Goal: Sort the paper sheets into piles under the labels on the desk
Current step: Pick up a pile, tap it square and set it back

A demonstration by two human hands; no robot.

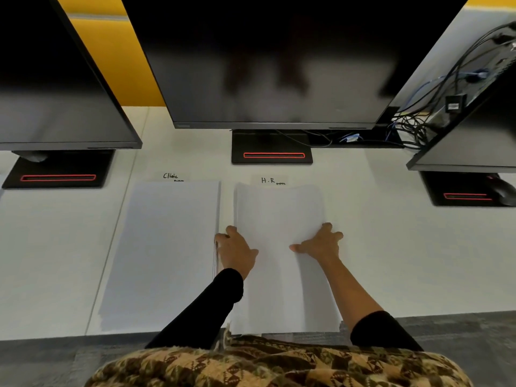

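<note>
Two piles of white paper lie on the white desk. The left pile (164, 247) sits under a handwritten label reading "Clinic" (171, 176). The right pile (279, 213) sits under a label reading "H.R" (269, 180); its top sheets bulge slightly at the far end. My left hand (236, 250) grips the left edge of the right pile, fingers curled over it. My right hand (321, 243) rests on the pile's right edge, thumb on top and fingers spread over the side.
Three black monitors stand at the back on bases with red slots (272, 155), (57, 177), (466, 196). Tangled cables (413, 124) lie at the back right. A dark mouse (505, 191) sits at the far right. The desk's front edge (83, 335) runs near my body.
</note>
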